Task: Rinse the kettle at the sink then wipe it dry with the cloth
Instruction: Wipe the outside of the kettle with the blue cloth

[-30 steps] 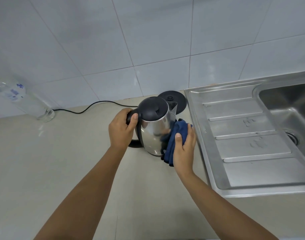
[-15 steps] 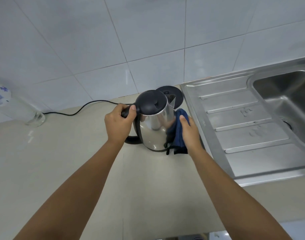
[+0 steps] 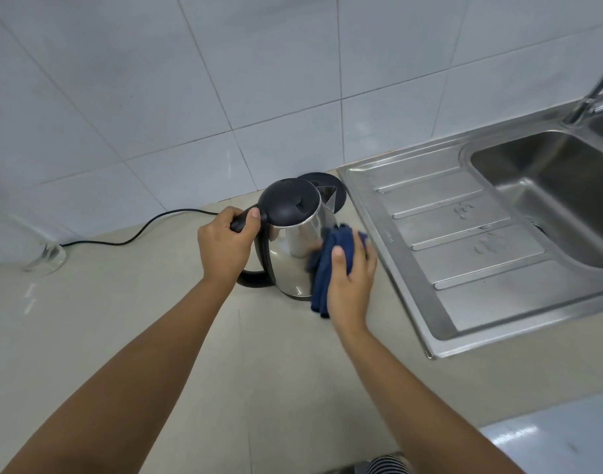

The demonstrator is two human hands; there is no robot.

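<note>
A steel kettle (image 3: 295,249) with a black lid and black handle stands upright on the beige counter (image 3: 156,336), just left of the sink's drainboard. My left hand (image 3: 224,244) grips the top of the handle. My right hand (image 3: 351,282) presses a folded dark blue cloth (image 3: 330,265) against the kettle's right side. The cloth hangs down to the counter beside the kettle's base.
The kettle's round black power base (image 3: 330,189) sits behind it by the wall, its cord (image 3: 149,224) running left. A clear glass bottle (image 3: 43,258) stands at far left. The steel sink (image 3: 549,200) with drainboard and tap (image 3: 590,94) fills the right.
My right hand has slid the cloth round the kettle's right side, from the far side toward the front. My left hand has kept its hold on the handle. The camera has shifted.
</note>
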